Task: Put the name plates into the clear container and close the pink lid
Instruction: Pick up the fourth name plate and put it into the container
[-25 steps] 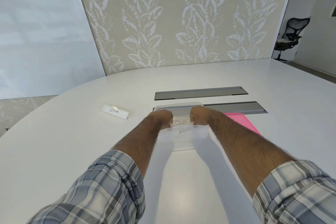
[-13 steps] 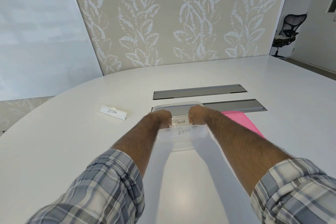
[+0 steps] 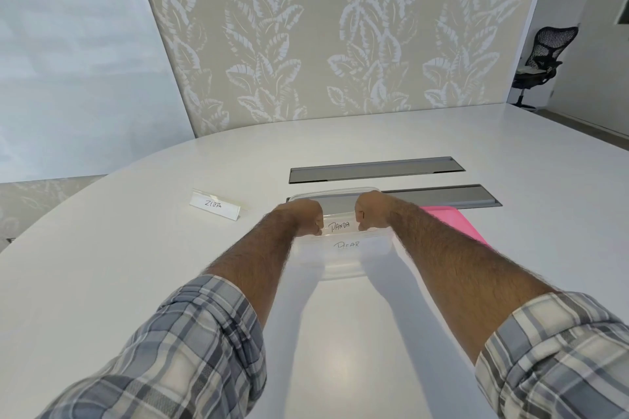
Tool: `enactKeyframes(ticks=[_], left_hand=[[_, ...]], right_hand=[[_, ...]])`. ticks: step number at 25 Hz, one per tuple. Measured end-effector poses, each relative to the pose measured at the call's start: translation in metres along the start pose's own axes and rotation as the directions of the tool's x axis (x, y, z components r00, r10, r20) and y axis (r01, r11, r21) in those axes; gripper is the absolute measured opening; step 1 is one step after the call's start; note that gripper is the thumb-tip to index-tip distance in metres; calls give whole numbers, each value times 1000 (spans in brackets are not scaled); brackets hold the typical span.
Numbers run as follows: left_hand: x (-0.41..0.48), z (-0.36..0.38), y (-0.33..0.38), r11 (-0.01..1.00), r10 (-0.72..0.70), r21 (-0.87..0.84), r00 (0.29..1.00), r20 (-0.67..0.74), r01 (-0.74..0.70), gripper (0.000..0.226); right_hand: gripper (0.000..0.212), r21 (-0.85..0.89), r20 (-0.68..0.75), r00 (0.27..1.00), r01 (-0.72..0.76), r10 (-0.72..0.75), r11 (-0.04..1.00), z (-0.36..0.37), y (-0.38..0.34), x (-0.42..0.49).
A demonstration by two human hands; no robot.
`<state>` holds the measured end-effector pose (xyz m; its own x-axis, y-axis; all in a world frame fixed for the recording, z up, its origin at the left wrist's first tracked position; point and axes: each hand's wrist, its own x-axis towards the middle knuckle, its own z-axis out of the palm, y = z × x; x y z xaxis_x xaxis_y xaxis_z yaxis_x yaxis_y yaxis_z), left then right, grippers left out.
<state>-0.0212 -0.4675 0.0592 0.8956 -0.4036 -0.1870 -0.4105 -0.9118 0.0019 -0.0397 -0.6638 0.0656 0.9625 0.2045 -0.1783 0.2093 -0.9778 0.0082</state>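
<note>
Left hand (image 3: 303,216) and right hand (image 3: 371,211) each pinch an end of the clear acrylic "PANDA" name plate (image 3: 339,225), held inside the open clear plastic container (image 3: 340,265). A "BEAR" plate (image 3: 346,244) sits nearer the wrists. The flat pink lid (image 3: 452,221) lies just right of the right forearm; the "ZEBRA" plate (image 3: 214,205) stands left of the left hand.

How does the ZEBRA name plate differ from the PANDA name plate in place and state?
The ZEBRA name plate stands on the bare table, left of the clear container; the PANDA name plate is at the container's open top. Nobody touches the ZEBRA plate; the left hand and right hand grip the PANDA plate's ends. Both are white cards with handwritten names.
</note>
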Motion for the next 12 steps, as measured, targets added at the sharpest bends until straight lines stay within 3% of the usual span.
enactKeyframes(ticks=[5,12], left_hand=[[-24,-10,-20,999,-5,-41,968,-250,-6,28],[-70,-11,-92,999,-48,3,953,-298,51,68]], right_hand=[[28,127,-144,989,-26,44,992,-10,-10,-7],[75,165,-184,983,18,13,986,-20,-53,-4]])
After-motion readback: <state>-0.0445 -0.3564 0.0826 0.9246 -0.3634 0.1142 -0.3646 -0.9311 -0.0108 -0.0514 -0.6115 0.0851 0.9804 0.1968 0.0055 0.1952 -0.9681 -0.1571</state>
